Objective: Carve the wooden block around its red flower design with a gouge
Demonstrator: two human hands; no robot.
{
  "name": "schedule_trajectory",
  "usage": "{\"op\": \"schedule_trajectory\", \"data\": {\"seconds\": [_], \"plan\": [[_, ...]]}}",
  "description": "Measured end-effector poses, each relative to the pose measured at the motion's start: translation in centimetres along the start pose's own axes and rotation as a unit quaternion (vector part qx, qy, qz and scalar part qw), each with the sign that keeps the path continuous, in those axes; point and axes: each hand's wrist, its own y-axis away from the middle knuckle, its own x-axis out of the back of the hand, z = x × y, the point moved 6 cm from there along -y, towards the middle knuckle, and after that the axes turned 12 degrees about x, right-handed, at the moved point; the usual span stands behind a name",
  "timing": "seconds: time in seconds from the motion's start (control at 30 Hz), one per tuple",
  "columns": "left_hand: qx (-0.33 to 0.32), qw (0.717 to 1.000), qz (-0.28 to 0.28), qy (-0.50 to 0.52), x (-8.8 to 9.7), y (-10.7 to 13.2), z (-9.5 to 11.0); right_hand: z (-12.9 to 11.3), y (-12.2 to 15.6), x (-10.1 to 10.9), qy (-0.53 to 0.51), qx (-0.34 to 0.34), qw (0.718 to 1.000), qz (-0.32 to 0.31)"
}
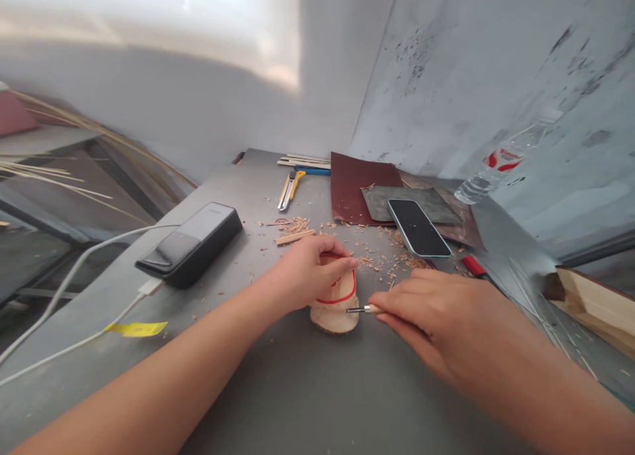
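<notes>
A pale piece of wood (335, 318) with a red line drawn on it lies on the grey table, in front of me. Over its far left part, my left hand (313, 266) is closed on it, with the thumb across the top. My right hand (429, 313) grips a small carving tool (368, 309) with a thin metal shaft and a light handle end. The tool's tip touches or nearly touches the wood's right side, below the red line. Most of the handle is hidden in my fingers. Wood shavings (376, 260) lie scattered just beyond both hands.
A power bank (191, 243) with white cables stands left. Beyond the hands are a yellow utility knife (290, 189), sandpaper sheets (354, 187) and a phone (419, 228). A water bottle (501, 164) stands at the right back; a wood block (595, 303) lies far right.
</notes>
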Motion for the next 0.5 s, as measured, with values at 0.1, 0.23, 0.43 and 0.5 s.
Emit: {"op": "schedule_trajectory", "data": {"seconds": [0.1,0.23,0.43,0.5], "plan": [[0.013,1.0,-0.017,0.006,0.03,-0.07,-0.1,0.14,0.11,-0.4,-0.034,-0.03,0.997,-0.061],[0.019,1.0,-0.02,-0.002,0.22,-0.05,-0.18,0.25,0.21,-0.18,-0.061,-0.055,0.994,-0.074],[0.022,0.999,-0.019,-0.022,0.33,-0.1,-0.2,0.39,0.12,0.01,-0.049,-0.047,0.997,-0.048],[0.023,0.999,-0.019,-0.028,0.34,-0.11,-0.16,0.43,0.16,0.09,-0.054,-0.05,0.997,-0.025]]}}
